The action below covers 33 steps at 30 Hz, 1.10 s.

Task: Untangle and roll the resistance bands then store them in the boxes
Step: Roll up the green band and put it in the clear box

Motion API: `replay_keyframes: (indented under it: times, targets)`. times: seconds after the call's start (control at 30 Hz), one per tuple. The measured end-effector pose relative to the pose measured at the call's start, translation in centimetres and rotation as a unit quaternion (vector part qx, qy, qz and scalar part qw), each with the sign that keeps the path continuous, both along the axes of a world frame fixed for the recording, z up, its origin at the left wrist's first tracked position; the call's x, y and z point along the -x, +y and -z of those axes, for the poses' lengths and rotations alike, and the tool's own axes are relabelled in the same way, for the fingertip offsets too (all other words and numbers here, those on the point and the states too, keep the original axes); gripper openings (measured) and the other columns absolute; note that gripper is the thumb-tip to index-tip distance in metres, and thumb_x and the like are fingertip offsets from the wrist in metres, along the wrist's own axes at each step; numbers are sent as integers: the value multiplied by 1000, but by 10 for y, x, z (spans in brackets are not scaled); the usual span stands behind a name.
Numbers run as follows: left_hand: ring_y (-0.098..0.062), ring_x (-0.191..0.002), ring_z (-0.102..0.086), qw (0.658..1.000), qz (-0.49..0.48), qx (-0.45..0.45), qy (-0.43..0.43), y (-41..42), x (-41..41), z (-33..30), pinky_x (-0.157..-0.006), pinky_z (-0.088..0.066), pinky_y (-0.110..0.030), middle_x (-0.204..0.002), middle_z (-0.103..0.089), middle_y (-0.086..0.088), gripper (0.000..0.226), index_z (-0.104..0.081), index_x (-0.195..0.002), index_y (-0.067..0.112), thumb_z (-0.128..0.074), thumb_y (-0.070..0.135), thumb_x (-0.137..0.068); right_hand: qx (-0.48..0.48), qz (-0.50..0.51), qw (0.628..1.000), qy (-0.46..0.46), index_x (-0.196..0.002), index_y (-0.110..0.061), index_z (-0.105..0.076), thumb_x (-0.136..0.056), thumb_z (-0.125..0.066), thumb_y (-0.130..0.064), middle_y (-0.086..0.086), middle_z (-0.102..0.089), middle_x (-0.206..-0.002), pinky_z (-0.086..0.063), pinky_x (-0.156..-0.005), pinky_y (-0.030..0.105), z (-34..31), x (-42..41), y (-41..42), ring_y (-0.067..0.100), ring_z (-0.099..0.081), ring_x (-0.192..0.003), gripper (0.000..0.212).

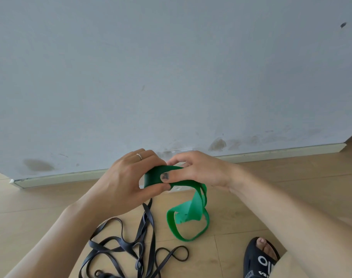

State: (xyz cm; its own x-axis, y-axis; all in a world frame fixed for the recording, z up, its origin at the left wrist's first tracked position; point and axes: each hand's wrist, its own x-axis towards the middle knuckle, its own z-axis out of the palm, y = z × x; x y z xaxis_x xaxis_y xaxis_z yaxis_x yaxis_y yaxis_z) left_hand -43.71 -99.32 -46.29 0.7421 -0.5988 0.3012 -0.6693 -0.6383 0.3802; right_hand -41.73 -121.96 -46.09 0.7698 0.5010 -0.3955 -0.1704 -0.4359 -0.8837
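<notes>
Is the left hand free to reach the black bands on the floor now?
Probably not yet. The left hand grips the rolled part of the green band together with the right hand. The black bands lie unobstructed just below, so it must release first.

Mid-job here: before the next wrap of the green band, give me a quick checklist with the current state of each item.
1. Both hands on the roll: ok. The left hand and right hand both hold the green band.
2. Roll started: ok; a short wound section sits between the fingers.
3. Loose tail free of twists: not ok. The hanging part loops and folds over itself above the floor.
4. Green clear of the black bands: cannot tell; they lie close and a black strand runs up behind the left hand.
5. Black bands untangled: not ok, still a heap.
6. Boxes within reach: cannot tell, none in view.
</notes>
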Motion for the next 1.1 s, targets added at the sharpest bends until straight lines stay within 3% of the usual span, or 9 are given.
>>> replay_keyframes:
  times: [0.2,0.3,0.4,0.5,0.63,0.7,0.87,1.0,1.1]
  targets:
    - [-10,-86,-56,1000,10,23,-8,-4,5,-1,-78,-47,-26,-94,-61,13,32,-69,-110,20,-66,47,-92,-63,2,997,42,-124,-21,-72,-92,-76,-41,4,-78,-117,-50,-110,42,6,-4,2,20,-73,-112,37]
    - [-1,-86,-52,1000,-10,18,1,-2,4,-3,-78,-40,-16,-97,-61,20,37,-67,-112,28,-67,55,-87,-45,47,998,2,-114,-19,-71,-84,-84,-46,1,-80,-99,-56,-87,34,7,-2,5,14,-74,-88,43]
    - [-2,-83,-52,1000,-13,-18,-10,-4,1,0,-81,-41,-20,-93,-60,19,43,-67,-108,30,-68,63,-82,-10,88,994,-57,-103,-19,-69,-75,-87,-54,-3,-73,-80,-49,-69,33,16,1,13,12,-66,-70,49]
    - [-8,-79,-53,1000,-5,-17,-11,-6,1,4,-77,-43,-24,-89,-58,17,37,-69,-106,27,-66,58,-87,29,42,998,-49,-108,-30,-66,-73,-82,-65,-4,-72,-87,-53,-79,37,19,0,12,12,-67,-76,51]
    - [-5,-83,-53,999,8,34,22,-1,1,2,-73,-43,-17,-94,-60,18,30,-70,-111,26,-67,48,-91,-22,-22,999,22,-127,-29,-69,-87,-77,-48,0,-76,-119,-49,-109,37,9,-6,1,14,-72,-112,45]
    - [-6,-82,-53,999,4,40,27,1,2,0,-73,-44,-16,-95,-61,19,29,-69,-111,29,-69,47,-90,-39,-11,999,22,-127,-25,-69,-83,-79,-46,1,-78,-116,-49,-108,36,9,-8,-1,15,-73,-111,51]
    - [-6,-81,-52,1000,-3,-4,24,-4,4,0,-74,-44,-22,-90,-59,18,36,-68,-109,32,-70,57,-82,-6,38,998,-39,-110,-20,-69,-76,-88,-50,7,-75,-92,-53,-80,39,19,-2,11,15,-69,-78,49]
    - [-8,-81,-54,1000,20,4,14,-7,3,3,-75,-46,-26,-89,-59,16,30,-70,-107,25,-70,49,-89,2,-18,1000,-1,-123,-25,-67,-85,-78,-53,4,-76,-114,-52,-105,44,13,-3,8,16,-72,-102,49]
    - [-8,-81,-54,998,15,41,39,-2,5,0,-73,-44,-22,-91,-61,17,29,-70,-109,28,-68,49,-89,-55,-46,996,48,-128,-17,-69,-86,-73,-47,12,-74,-122,-48,-109,44,11,-6,2,28,-70,-117,51]
